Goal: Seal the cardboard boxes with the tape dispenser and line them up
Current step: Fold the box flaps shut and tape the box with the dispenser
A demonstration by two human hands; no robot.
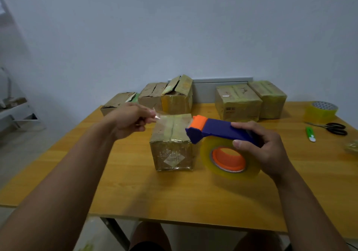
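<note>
A small cardboard box (172, 146) stands at the middle of the wooden table (174, 196), its top flaps closed along a seam. My right hand (261, 148) grips the blue and orange tape dispenser (219, 130) with its clear tape roll (228, 158), held just right of the box. My left hand (129, 121) pinches the loose end of the clear tape (160, 116) above the box's far left corner. A strip of tape stretches over the box top between hand and dispenser.
Three boxes with loose flaps (155, 98) stand at the back left. Two taped boxes (249, 101) stand at the back right. A spare tape roll (320, 111), black scissors (333, 128) and a green utility knife (310, 133) lie at the right edge.
</note>
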